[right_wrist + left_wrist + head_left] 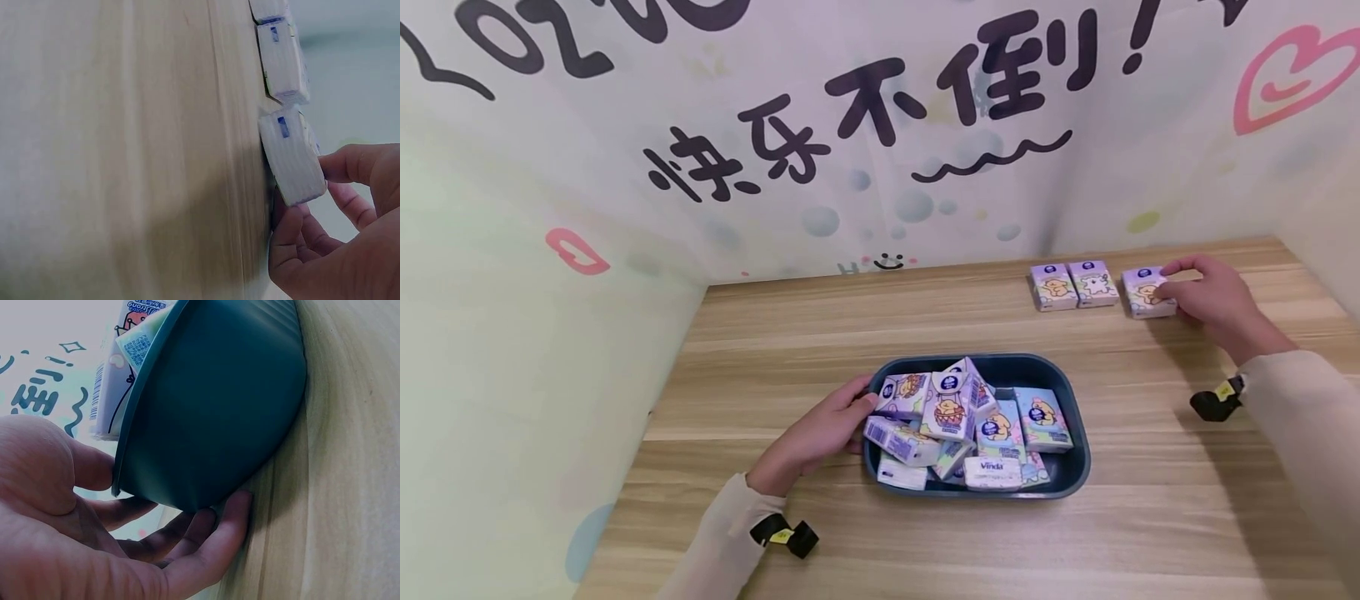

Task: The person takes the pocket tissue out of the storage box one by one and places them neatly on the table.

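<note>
The left hand (827,427) and right hand (1212,298) are well apart across the wood-grain table (760,350); at lower centre, the left grips the dark teal tub (1082,446), thumb at its rim, fingers curled beneath, probably to steady it; inside lie jumbled Vinda tissue packs (950,410); at right, two cartoon-printed packs (1055,289) sit side by side; across a gap, the right pinches a third pack (1142,293), apparently to control its alignment.

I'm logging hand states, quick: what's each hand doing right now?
Left hand: holding the dark bin by its end, fingers curled against its side.
Right hand: holding a tissue pack between thumb and fingers.
</note>
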Action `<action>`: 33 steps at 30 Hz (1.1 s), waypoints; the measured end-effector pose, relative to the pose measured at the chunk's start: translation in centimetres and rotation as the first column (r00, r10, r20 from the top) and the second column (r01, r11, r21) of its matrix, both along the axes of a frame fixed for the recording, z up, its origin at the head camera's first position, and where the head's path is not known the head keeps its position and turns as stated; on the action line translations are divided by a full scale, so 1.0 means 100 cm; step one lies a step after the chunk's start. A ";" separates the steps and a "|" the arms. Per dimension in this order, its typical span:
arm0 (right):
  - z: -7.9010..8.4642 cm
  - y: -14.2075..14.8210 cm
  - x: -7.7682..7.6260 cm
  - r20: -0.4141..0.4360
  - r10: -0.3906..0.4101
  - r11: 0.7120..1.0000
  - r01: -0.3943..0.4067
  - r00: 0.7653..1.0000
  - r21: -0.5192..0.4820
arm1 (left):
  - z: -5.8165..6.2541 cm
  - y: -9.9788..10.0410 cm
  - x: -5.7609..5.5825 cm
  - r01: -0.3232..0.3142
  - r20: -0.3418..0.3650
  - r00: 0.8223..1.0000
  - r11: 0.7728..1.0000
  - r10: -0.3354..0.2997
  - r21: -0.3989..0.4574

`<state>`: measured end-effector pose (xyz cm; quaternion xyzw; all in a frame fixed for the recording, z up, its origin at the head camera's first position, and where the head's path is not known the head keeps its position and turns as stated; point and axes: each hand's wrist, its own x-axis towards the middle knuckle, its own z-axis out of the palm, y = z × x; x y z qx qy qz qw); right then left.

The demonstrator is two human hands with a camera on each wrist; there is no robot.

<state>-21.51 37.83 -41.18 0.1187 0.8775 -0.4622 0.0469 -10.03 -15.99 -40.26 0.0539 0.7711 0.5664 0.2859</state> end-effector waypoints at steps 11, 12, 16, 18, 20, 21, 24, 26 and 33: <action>-0.004 -0.008 -0.013 -0.008 -0.047 0.996 0.048 0.999 0.072 | 0.003 0.000 0.001 0.010 0.001 1.000 1.000 -0.010 0.005; -0.004 -0.009 -0.014 -0.008 -0.051 0.996 0.051 0.999 0.074 | 0.003 0.000 0.001 0.012 0.002 1.000 1.000 -0.012 0.007; -0.005 -0.011 -0.015 -0.018 -0.057 0.995 0.059 0.998 0.082 | 0.003 0.000 0.001 0.014 0.001 1.000 1.000 -0.014 0.010; -0.005 -0.011 -0.016 -0.016 -0.060 0.995 0.061 0.998 0.079 | 0.003 0.000 0.001 0.013 0.001 1.000 1.000 -0.013 0.011; -0.004 -0.012 -0.016 -0.013 -0.060 0.996 0.061 0.998 0.072 | 0.003 0.000 0.001 0.011 -0.001 1.000 1.000 -0.011 0.010; -0.003 -0.012 -0.016 -0.009 -0.060 0.996 0.061 0.998 0.069 | 0.003 0.000 0.001 0.010 0.000 1.000 1.000 -0.010 0.010; -0.003 -0.013 -0.016 -0.001 -0.058 0.997 0.058 0.998 0.052 | 0.002 0.000 0.001 0.006 0.000 1.000 1.000 -0.006 0.011; -0.003 -0.014 -0.016 0.003 -0.057 0.998 0.056 0.998 0.041 | 0.002 0.000 0.001 0.004 -0.003 1.000 1.000 -0.004 0.010; -0.004 -0.013 -0.013 0.012 -0.005 1.000 0.005 1.000 0.012 | 0.001 -0.001 0.001 0.012 -0.014 1.000 1.000 -0.012 0.012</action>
